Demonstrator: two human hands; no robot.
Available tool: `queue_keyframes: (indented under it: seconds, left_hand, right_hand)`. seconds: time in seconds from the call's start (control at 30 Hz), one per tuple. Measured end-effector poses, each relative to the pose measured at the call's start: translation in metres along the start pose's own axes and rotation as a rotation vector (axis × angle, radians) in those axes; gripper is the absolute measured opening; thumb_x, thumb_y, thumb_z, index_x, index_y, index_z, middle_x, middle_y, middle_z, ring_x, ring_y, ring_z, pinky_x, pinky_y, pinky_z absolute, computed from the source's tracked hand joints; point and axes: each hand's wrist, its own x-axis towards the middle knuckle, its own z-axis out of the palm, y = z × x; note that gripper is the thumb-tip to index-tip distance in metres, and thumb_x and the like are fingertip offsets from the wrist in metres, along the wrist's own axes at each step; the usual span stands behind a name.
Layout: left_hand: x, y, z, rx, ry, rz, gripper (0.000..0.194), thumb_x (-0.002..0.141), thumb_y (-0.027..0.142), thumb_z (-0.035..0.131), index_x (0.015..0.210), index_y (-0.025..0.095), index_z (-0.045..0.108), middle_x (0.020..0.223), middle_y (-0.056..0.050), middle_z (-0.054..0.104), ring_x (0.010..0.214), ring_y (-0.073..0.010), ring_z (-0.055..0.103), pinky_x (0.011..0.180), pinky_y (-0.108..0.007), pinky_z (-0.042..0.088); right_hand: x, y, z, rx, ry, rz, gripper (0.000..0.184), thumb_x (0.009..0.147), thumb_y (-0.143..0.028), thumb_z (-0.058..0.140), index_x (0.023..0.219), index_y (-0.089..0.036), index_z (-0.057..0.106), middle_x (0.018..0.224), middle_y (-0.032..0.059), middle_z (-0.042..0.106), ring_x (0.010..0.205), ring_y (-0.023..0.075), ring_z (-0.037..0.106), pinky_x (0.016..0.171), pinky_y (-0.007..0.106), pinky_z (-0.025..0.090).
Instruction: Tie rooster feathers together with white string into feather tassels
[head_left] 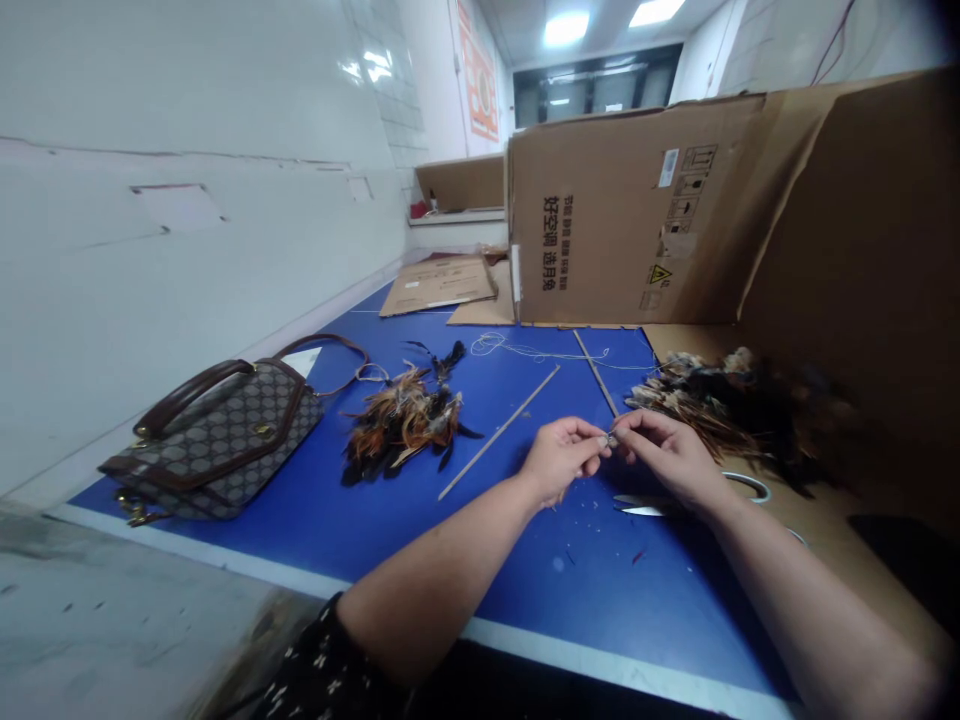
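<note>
My left hand [564, 460] and my right hand [667, 452] meet above the blue table [517, 580], fingertips nearly touching. Both are closed in a pinch on a tiny greyish thing [611, 440], too small to name. Just beyond the fingers, a thin stick [596, 372] points away from me. Scissors [649, 507] lie partly under my right hand, blades to the left. A second thin stick [499, 433] rests left of my left hand. Farther left is a pile of brown and black feathers [401, 420]. More feathers [720, 390] are heaped beyond my right hand.
A patterned handbag [225, 440] with a brown handle lies at the table's left. Loose pale string [540, 353] trails across the back. Flat cardboard [435, 283] lies behind it. A large cardboard box [607, 220] walls off the back and right. Small scraps dot the tabletop.
</note>
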Motion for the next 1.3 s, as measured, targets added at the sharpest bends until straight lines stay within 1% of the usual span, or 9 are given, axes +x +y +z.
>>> queue_keyframes:
  seconds: [0.1,0.2,0.3,0.4,0.47,0.63,0.9,1.17,1.3]
  left_hand:
    - [0.0,-0.002,-0.001,0.006,-0.043,-0.054,0.035,0.071,0.034,0.085,0.088,0.011,0.065,0.074,-0.006,0.071,0.046,-0.0065,0.053,0.042,-0.019,0.028]
    - [0.001,-0.003,-0.001,0.008,-0.039,-0.058,0.034,0.072,0.034,0.084,0.088,0.012,0.064,0.074,-0.006,0.071,0.046,-0.007,0.054,0.04,-0.019,0.028]
    - [0.003,-0.004,0.0,-0.004,0.021,-0.029,0.034,0.071,0.034,0.084,0.088,0.012,0.064,0.075,-0.006,0.071,0.046,-0.0069,0.053,0.041,-0.019,0.03]
    - [0.004,-0.004,0.0,-0.03,0.051,-0.015,0.035,0.071,0.034,0.085,0.087,0.012,0.063,0.073,-0.005,0.07,0.047,-0.0075,0.054,0.041,-0.02,0.031]
    - [0.005,-0.005,0.0,-0.044,0.053,-0.013,0.036,0.07,0.035,0.085,0.087,0.012,0.063,0.073,-0.005,0.07,0.048,-0.0078,0.055,0.042,-0.02,0.031]
    - [0.006,-0.007,-0.001,-0.068,0.052,-0.009,0.033,0.072,0.035,0.083,0.087,0.011,0.065,0.073,-0.005,0.069,0.047,-0.0069,0.053,0.042,-0.02,0.031]
    - [0.005,-0.007,-0.002,-0.013,0.015,-0.048,0.03,0.074,0.034,0.082,0.084,0.01,0.067,0.067,-0.004,0.067,0.046,-0.0066,0.052,0.043,-0.021,0.032]
    - [0.009,-0.017,-0.005,-0.014,0.072,-0.045,0.028,0.078,0.033,0.081,0.087,0.012,0.064,0.059,-0.002,0.064,0.047,-0.009,0.053,0.046,-0.021,0.037]
    - [0.011,-0.016,-0.005,-0.03,0.117,-0.017,0.026,0.08,0.031,0.08,0.088,0.011,0.064,0.069,-0.005,0.067,0.051,-0.0092,0.057,0.047,-0.021,0.039]
  right_hand:
    - [0.001,0.006,0.003,0.055,-0.012,0.087,0.035,0.094,-0.056,0.066,0.1,-0.022,0.065,0.071,0.001,0.066,0.058,0.0151,0.056,0.056,0.028,0.048]
    - [0.002,0.01,0.003,-0.028,0.082,0.068,0.039,0.094,-0.057,0.065,0.111,-0.023,0.065,0.072,0.001,0.067,0.057,0.0162,0.057,0.053,0.028,0.046]
    - [0.002,0.005,0.0,-0.206,0.153,-0.089,0.031,0.095,-0.053,0.064,0.102,-0.023,0.069,0.08,0.0042,0.069,0.07,0.0193,0.062,0.066,0.032,0.05]
    - [0.0,-0.004,-0.001,-0.343,0.094,-0.269,0.025,0.097,-0.046,0.063,0.091,-0.024,0.07,0.091,0.0072,0.071,0.085,0.0234,0.065,0.082,0.037,0.052]
    - [-0.001,-0.007,0.001,-0.407,0.075,-0.323,0.022,0.097,-0.044,0.063,0.089,-0.024,0.07,0.089,0.0077,0.07,0.083,0.0242,0.064,0.08,0.039,0.052]
    - [-0.001,-0.005,0.003,-0.465,0.072,-0.335,0.018,0.096,-0.04,0.064,0.094,-0.024,0.072,0.086,0.0082,0.068,0.076,0.023,0.06,0.069,0.038,0.05]
    - [0.001,-0.001,0.001,-0.486,0.035,-0.382,0.015,0.096,-0.033,0.063,0.095,-0.024,0.074,0.086,0.0074,0.067,0.079,0.0233,0.061,0.072,0.037,0.05]
    - [-0.004,-0.003,0.005,-0.648,0.029,-0.394,0.008,0.095,-0.031,0.061,0.095,-0.025,0.067,0.09,0.0072,0.063,0.074,0.0214,0.059,0.069,0.036,0.049]
    - [-0.004,-0.003,0.007,-0.615,0.062,-0.369,0.007,0.096,-0.031,0.06,0.095,-0.024,0.064,0.09,0.0073,0.064,0.075,0.0219,0.061,0.069,0.036,0.049]
